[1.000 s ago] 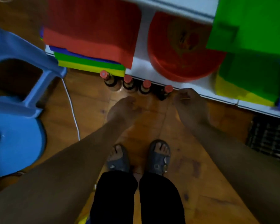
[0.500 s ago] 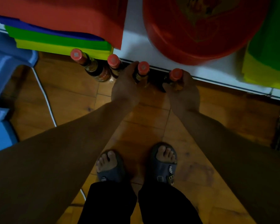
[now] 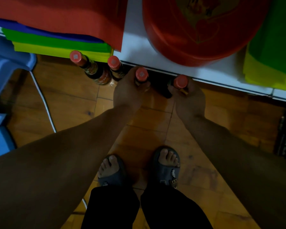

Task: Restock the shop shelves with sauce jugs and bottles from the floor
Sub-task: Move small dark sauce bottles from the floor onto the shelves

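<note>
- Far left I see a blue stool (image 3: pixel 8 63) and a thin cable (image 3: pixel 43 103) on the wooden floor (image 3: pixel 73 100).
- Four dark bottles with red caps stand in a row on the floor, right at the foot of the white shelf (image 3: pixel 135 47). Their caps point up at me, so their long way runs up and down.
- The first bottle (image 3: pixel 89 68) and second bottle (image 3: pixel 114 65) are free. They stand just left of the left hand, so that hand is the nearer one for them.
- The left hand (image 3: pixel 127 96) is curled round the neck of the third bottle (image 3: pixel 141 74), just under the cap.
- The right hand (image 3: pixel 188 101) is curled round the neck of the fourth bottle (image 3: pixel 180 81) the same way.
- The hands are near each other but do not touch.
- I cannot tell if these two bottles are off the floor. The hands hide their bottoms.
- I think this is the pick-up step. The shelf edge sits just past the caps, so I would lift straight up first, then go forward.
- A red basin (image 3: pixel 205 30) fills the shelf above the right hand, so I would look for a free spot beside it.
</note>
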`<state>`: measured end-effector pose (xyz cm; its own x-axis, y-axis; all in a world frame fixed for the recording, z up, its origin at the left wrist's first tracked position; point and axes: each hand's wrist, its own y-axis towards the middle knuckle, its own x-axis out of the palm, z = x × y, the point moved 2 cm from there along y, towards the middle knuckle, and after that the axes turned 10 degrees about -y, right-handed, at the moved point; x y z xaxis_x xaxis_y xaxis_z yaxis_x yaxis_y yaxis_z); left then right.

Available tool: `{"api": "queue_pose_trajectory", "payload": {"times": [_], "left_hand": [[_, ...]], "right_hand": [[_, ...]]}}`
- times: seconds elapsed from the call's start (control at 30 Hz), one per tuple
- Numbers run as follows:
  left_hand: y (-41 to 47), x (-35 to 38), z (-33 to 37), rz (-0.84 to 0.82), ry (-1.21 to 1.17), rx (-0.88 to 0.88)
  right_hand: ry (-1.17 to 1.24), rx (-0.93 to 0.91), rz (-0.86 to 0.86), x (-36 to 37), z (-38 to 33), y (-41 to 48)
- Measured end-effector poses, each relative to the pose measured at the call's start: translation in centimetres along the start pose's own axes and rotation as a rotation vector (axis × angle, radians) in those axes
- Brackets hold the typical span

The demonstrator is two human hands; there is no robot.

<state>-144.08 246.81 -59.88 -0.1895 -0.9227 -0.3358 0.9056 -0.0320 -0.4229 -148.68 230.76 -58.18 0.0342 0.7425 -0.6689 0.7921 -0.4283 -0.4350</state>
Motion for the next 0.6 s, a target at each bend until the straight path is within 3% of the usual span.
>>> {"api": "queue_pose_trajectory", "payload": {"times": [0.27,0.6], "left_hand": [[-6.1,-4.6,7.0,-0.039,-0.034,0.015],[-16.3,-13.0,23.3,-0.11,-0.195,0.108]], "right_hand": [[0.027,-0.021,-0.038,-6.9,-5.1,-6.4],[0.145,-0.053,-0.054,-18.7,-17.1,-17.1]]}}
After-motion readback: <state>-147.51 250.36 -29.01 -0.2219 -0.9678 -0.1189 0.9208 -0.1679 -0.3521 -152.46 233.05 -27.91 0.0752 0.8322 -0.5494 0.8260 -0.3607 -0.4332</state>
